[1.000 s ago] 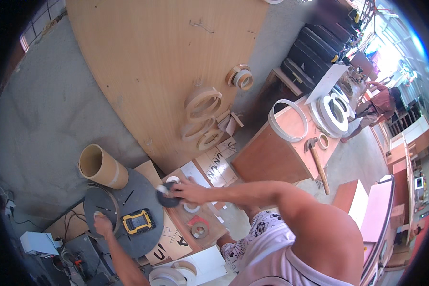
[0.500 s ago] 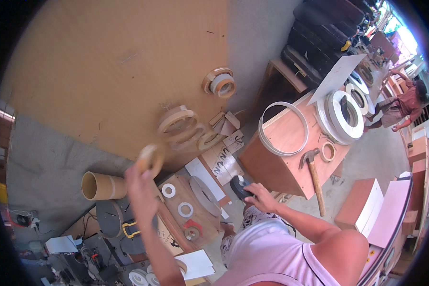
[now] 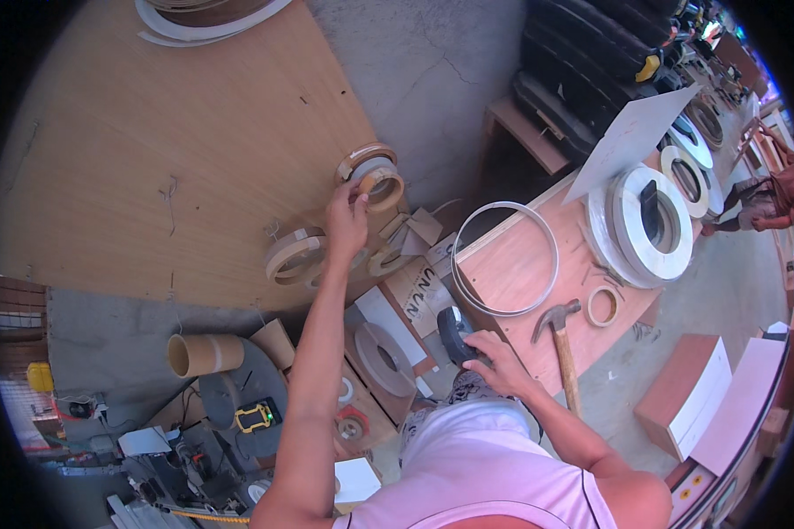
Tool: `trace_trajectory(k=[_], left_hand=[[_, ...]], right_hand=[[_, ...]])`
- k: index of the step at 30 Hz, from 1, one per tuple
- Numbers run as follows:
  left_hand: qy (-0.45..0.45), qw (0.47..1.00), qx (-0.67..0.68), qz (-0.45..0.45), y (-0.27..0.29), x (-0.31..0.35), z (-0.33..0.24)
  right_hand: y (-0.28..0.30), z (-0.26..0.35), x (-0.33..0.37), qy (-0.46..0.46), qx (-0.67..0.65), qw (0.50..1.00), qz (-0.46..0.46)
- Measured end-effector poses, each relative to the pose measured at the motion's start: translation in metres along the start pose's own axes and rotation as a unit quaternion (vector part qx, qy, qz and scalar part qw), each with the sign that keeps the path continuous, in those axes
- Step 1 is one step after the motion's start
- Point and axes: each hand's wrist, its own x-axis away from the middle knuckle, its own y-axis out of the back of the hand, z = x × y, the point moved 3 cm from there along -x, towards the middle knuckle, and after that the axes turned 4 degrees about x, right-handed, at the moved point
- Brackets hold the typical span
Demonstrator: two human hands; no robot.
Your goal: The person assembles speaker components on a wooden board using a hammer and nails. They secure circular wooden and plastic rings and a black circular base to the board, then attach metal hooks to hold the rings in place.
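Left hand pinches tan roll; right hand grips black roll; panel bears lettering.

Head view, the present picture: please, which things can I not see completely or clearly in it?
In the head view:
- Board behind the tan ring: hidden by the ring and left hand.
- Black roll: partly covered by the right hand.
- White ring: cut off by the top edge.
- Person: cut off by the dark right rim.
- Yellow device: details too small.
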Motion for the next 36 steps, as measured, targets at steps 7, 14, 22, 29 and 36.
trace_trajectory(k=[7, 14, 22, 29, 36], left_hand=[[-0.057, 0.990, -0.127, -0.021, -0.010, -0.002, -0.026], [-0.038, 0.989, -0.140, -0.012, -0.019, -0.008, -0.041], [-0.072, 0.982, -0.173, -0.009, -0.022, -0.020, -0.014], [-0.227, 0.914, -0.334, -0.052, -0.045, -0.005, 0.004], [-0.195, 0.935, -0.293, -0.040, -0.058, -0.016, 0.012]], right_hand=[[0.004, 0.013, -0.061, 0.058, 0.009, 0.991, -0.116], [0.014, 0.051, -0.142, 0.123, 0.005, 0.967, -0.223], [0.002, 0.048, -0.136, 0.107, 0.014, 0.967, -0.231], [-0.003, 0.052, -0.122, 0.093, 0.001, 0.967, -0.235], [0.014, 0.042, -0.123, 0.090, 0.025, 0.966, -0.243]])
